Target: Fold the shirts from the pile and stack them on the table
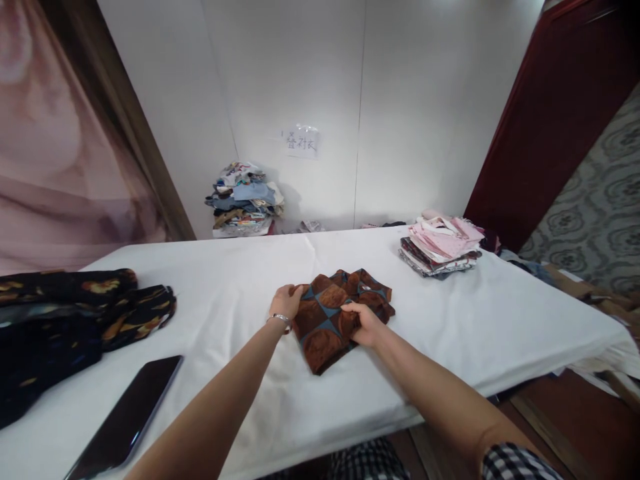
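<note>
Both grips pinch the folded brown-and-teal patterned cloth [340,317] on white desk [240,293]: left hand [285,301] at its edge, right hand [364,323] atop. Best keep corners aligned, press creases flat

Brown/teal check cloth [340,313]; white table [240,280]; pink stack [443,241].

Single head cam, looks forward and down across white table [350,400] toward back wall [400,100]; frame edges probably distorted.
</note>
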Demonstrator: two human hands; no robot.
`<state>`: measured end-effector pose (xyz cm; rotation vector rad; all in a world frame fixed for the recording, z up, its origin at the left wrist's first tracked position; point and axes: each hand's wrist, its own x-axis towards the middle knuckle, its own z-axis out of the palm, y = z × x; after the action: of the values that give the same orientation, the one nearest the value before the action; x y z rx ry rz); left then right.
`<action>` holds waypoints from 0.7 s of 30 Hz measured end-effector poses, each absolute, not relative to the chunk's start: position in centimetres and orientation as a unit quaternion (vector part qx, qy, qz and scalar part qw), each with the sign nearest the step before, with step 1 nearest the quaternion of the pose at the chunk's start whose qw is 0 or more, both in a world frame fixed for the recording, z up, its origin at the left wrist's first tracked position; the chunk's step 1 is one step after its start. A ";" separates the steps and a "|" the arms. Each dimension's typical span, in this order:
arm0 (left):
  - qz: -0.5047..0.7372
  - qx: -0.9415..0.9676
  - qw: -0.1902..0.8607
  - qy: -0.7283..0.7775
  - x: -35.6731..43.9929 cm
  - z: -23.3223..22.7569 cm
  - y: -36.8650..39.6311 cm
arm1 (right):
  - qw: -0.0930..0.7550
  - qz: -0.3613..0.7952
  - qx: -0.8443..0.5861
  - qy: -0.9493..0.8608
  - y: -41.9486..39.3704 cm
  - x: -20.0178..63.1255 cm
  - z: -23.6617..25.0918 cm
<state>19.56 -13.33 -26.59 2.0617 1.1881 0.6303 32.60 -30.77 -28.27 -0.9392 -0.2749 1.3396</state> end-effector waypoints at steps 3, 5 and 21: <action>0.230 0.784 0.342 0.464 18.7 -27.4 -12.6 | 0.652 0.613 -0.434 -0.106 -30.4 31.0 -28.2; 0.230 0.783 0.345 0.463 18.3 -27.7 -12.3 | 0.654 0.616 -0.424 -0.113 -30.0 30.3 -28.0; 0.189 0.795 0.317 0.482 19.7 -27.4 -10.0 | 0.666 0.489 -0.525 -0.204 -31.7 31.5 -28.5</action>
<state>19.66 -9.96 -27.43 2.0921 1.2681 0.4979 31.53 -31.65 -28.47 -1.1851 -0.4604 1.1046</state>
